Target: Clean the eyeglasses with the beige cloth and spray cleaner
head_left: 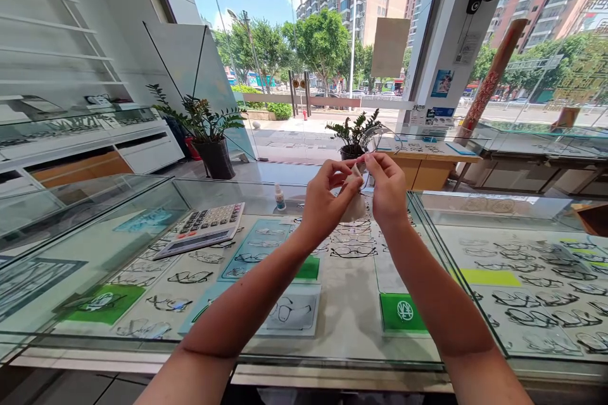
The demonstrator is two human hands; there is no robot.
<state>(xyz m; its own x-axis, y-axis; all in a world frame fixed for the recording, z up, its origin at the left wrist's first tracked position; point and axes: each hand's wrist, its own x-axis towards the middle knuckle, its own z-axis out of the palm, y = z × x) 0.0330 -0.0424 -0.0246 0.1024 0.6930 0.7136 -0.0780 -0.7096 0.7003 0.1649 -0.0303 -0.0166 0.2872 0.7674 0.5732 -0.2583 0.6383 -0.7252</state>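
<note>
Over the glass counter, both my hands are raised close together. My left hand [330, 195] is closed on a beige cleaning cloth [354, 209], which hangs down between the hands. My right hand [389, 190] pinches a thin-rimmed pair of glasses beside the cloth; the fingers and cloth hide most of it, so its exact shape is unclear. To the left of my left hand, a small spray bottle [280, 197] stands upright on the glass. Rows of eyeglasses [354, 250] lie in the display case beneath my hands.
A large calculator [204, 228] rests on the counter [351, 348] at the left. Green cards [403, 312] and a white picture card [292, 311] lie among the frames. Beyond the counter are potted plants [216, 155], a wooden desk [427, 171] and glass doors.
</note>
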